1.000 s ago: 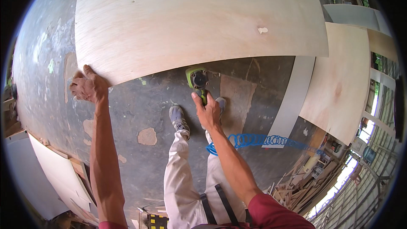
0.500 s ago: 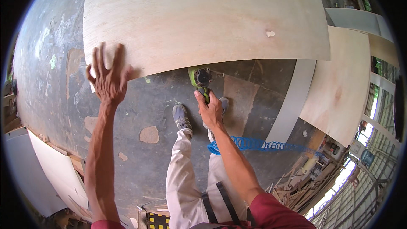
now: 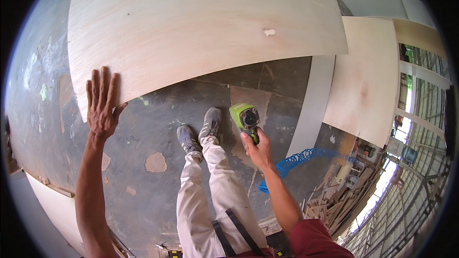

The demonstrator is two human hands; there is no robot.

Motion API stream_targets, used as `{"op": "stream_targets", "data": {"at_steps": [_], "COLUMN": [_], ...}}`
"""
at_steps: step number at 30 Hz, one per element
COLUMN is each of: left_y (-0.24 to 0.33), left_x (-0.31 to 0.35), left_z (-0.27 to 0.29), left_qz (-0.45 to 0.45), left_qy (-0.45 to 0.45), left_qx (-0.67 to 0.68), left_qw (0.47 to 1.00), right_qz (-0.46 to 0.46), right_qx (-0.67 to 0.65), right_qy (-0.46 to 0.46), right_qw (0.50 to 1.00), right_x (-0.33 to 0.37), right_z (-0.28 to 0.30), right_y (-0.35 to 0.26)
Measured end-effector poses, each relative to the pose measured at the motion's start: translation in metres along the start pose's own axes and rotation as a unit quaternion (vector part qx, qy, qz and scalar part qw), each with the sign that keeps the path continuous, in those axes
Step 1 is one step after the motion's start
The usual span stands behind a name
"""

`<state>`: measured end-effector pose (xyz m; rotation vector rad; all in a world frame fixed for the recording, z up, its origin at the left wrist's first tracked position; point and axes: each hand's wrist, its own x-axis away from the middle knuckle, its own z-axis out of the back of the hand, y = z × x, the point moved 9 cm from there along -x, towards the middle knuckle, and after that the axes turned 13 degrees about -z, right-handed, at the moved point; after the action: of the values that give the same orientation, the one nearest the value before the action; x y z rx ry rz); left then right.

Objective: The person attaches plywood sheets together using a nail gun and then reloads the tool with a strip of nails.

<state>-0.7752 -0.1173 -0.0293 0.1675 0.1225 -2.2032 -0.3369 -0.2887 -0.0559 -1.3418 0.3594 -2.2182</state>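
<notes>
My left hand (image 3: 102, 107) lies flat on the near left corner of a large pale plywood sheet (image 3: 201, 24), its fingers stretched out and the thumb reaching past the near edge. In my right hand (image 3: 258, 150) is a green and black air nail gun (image 3: 245, 116), the fingers wrapped round its handle. It hangs over the floor to the right of my shoes, apart from the sheet's near edge. The underside of the nail gun and its nose are hidden from above. A small pale patch (image 3: 269, 32) marks the sheet's right part.
A blue coiled air hose (image 3: 291, 162) trails right from near my right forearm. A grey strip (image 3: 311, 110) and a second plywood sheet (image 3: 363, 81) lie on the right. Scrap wood (image 3: 330, 205) is piled at the lower right. White panels (image 3: 55, 200) lie at the lower left.
My right hand has brought the nail gun away from the sheet's edge, toward me and to the right. My left hand has settled flat on the corner. My feet have come closer together.
</notes>
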Motion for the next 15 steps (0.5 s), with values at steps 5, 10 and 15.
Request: {"op": "stream_targets", "data": {"at_steps": [5, 10, 15], "left_y": [0.005, 0.004, 0.004], "left_x": [-0.004, -0.004, -0.004], "left_z": [0.005, 0.006, 0.008], "left_qz": [-0.012, -0.021, -0.024], "left_qy": [0.021, 0.030, 0.030], "left_qx": [0.002, 0.007, 0.021], "left_qw": [1.000, 0.999, 0.999], "right_qz": [0.003, -0.025, -0.014], "right_qx": [-0.077, -0.118, -0.160], "right_qy": [-0.012, -0.064, -0.121], "right_qw": [0.997, 0.991, 0.980], "right_x": [0.015, 0.017, 0.019], "right_z": [0.050, 0.081, 0.088], "right_y": [-0.028, -0.056, -0.108]}}
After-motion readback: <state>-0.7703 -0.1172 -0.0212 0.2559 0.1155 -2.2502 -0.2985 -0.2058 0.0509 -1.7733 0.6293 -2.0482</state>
